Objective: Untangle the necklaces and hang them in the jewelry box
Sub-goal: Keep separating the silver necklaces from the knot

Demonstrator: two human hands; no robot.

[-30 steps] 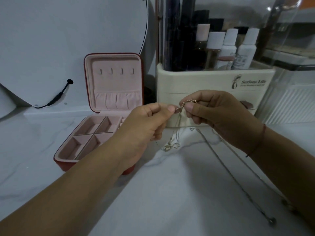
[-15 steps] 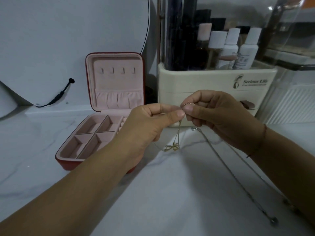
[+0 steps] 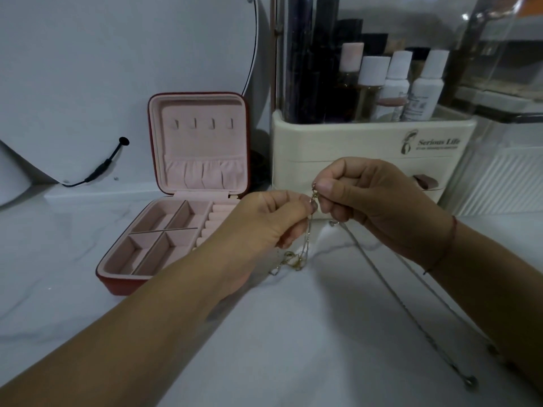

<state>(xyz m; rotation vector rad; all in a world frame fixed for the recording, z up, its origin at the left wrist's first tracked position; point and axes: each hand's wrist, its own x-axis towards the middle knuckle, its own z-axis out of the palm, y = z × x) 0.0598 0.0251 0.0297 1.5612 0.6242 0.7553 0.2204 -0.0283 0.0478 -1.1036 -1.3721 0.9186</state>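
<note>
So compared to a second ago, the hands have closed up and sunk a bit. Left hand [image 3: 264, 224] and right hand [image 3: 373, 201] both pinch the gold necklace [image 3: 295, 259] near its clasp, mid-frame, with the tangle dangling low by the bench [image 3: 293, 348]. The silver necklace [image 3: 411, 315] trails off lower right. The jewelry box [image 3: 199, 96] is open centre-left with bare hooks, so I'd say it's still the untangling stage.

The table [image 3: 293, 333] is white with thin grey lines. A red box [image 3: 123, 286] sits on it at the left, open and pink inside. Just right of it stands a cream tub [image 3: 338, 148] full of bottles [image 3: 423, 92]. A long silver chain [image 3: 395, 298] lies on the table, running from near the tub toward the front right.
</note>
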